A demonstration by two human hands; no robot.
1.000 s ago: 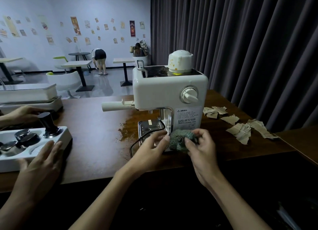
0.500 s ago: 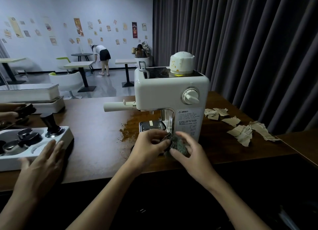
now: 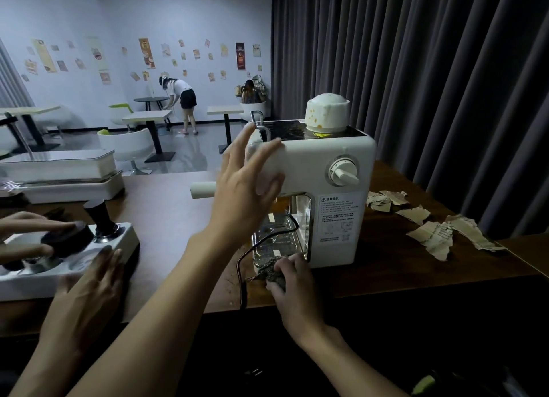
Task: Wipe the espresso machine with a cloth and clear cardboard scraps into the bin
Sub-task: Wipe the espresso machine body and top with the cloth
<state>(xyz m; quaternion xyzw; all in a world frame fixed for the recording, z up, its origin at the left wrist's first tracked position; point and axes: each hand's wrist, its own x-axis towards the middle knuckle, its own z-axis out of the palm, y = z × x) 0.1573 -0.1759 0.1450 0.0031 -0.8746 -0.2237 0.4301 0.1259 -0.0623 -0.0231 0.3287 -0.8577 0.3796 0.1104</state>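
A white espresso machine (image 3: 329, 165) with a stained cap on top stands on the brown counter (image 3: 166, 206). My left hand (image 3: 246, 188) is raised in front of the machine's left upper corner, fingers spread and straight. Low at the drip tray's front, my right hand (image 3: 292, 281) grips a crumpled grey-green cloth (image 3: 267, 270). Torn cardboard scraps (image 3: 430, 227) lie on the counter to the right of the machine. No bin is in view.
Another person's hands (image 3: 86, 286) work at a white tray (image 3: 68, 266) of dark coffee tools on the left. A black cable (image 3: 242, 278) hangs over the counter's front edge. Coffee grounds are spilled beside the drip tray. A dark curtain hangs behind.
My left hand let go of the cloth and rose to the machine's upper left side. My right hand keeps the cloth at the drip tray.
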